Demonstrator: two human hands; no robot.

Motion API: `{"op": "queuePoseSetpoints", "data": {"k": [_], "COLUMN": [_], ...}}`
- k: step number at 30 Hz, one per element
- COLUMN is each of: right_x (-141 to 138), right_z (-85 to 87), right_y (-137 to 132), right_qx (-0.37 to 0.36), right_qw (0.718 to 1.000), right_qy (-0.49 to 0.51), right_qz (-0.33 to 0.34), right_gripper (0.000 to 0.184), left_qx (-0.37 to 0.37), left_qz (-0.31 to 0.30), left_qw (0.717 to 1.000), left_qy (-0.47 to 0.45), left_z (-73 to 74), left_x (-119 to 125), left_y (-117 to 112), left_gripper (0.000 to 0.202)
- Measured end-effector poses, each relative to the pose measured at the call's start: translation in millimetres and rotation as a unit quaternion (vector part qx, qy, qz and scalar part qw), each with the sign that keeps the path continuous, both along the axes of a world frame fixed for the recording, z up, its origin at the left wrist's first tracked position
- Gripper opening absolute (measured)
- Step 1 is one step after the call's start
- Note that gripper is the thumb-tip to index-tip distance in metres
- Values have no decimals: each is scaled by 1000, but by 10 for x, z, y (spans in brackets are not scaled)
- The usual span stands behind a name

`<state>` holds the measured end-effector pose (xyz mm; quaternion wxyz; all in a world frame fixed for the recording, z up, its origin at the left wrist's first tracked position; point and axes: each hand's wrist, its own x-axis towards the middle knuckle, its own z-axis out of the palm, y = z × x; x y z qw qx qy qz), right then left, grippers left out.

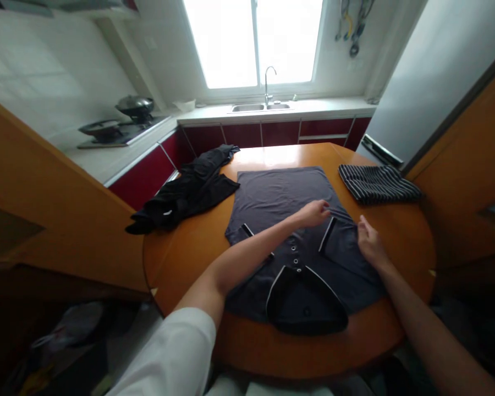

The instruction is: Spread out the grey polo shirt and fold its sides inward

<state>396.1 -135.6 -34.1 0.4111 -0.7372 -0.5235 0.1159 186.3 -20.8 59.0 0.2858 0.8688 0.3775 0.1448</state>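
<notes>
A dark grey polo shirt (280, 192) lies spread on the round table, its black, white-edged collar (307, 308) towards me and its hem at the far side. Both short sleeves lie folded inward over the body, their cuffs trimmed in white. My left hand (313, 213) reaches across the shirt to its right half, fingers curled together at the cloth, which creases beside them. At the shirt's right edge is my right hand (370, 242), closed on the fabric with its thumb uppermost; its other fingertips are partly hidden.
Black clothing (190, 190) lies heaped over the left side of the wooden table (181, 264). A folded black-and-white striped garment (377, 183) rests at the far right. Beyond stand a counter with a sink (249, 108), a stove with pans (135, 104) and a fridge (433, 71).
</notes>
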Motion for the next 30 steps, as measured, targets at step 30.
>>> {"op": "queuePoseSetpoints", "data": {"k": [30], "right_x": [67], "right_z": [165], "right_y": [265], "right_qx": [-12], "right_qw": [988], "right_qy": [-109], "right_qz": [109], "right_gripper": [53], "left_qx": [69], "left_qz": [330], "left_qw": [915], "left_qy": [-220], "left_z": [-356], "left_x": [-2448], "left_y": [8], "left_gripper": [24]}}
